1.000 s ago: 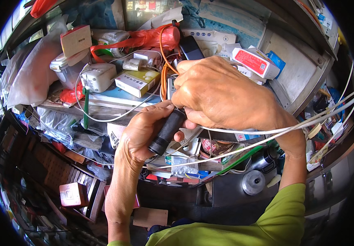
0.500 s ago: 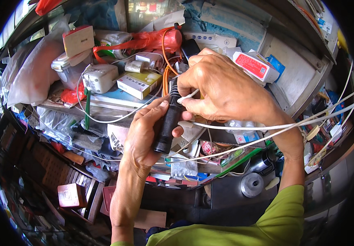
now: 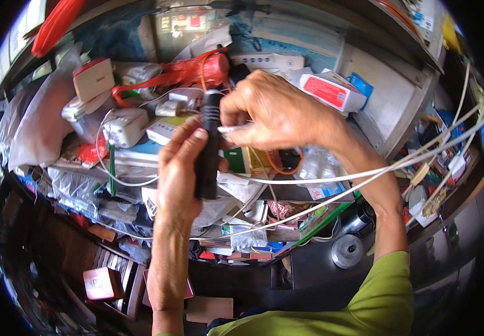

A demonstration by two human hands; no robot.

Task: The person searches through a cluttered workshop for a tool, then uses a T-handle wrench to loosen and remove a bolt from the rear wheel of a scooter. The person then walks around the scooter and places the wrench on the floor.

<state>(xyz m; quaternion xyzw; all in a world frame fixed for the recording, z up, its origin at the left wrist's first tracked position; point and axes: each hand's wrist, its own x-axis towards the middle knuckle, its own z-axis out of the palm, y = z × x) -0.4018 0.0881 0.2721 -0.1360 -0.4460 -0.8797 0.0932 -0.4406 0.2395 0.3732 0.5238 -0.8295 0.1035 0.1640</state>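
Beyond the black flashlight point(image 3: 209, 151), a red label point(image 3: 324, 92) bears print

Right hand point(image 3: 278, 115) blurred; black flashlight point(image 3: 210, 148) partly behind left hand point(image 3: 179, 163).

A person is seen from above, wearing a yellow-green shirt point(image 3: 326, 316), the colour of fresh limes. The fabric looks plain, with soft folds and darker creases. Its right sleeve point(image 3: 391, 280) is loose and ends near the elbow in a straight edge. At the bottom of the view, only a sliver of the left sleeve point(image 3: 167, 334) shows, in the same green. Both forearms are bare and slender, narrowing toward the wrists. The left hand point(image 3: 180, 162) is bare, its thumbnail visible as a small pale oval. The right hand point(image 3: 278, 115), also bare, has rounded knuckles, slightly blurred.
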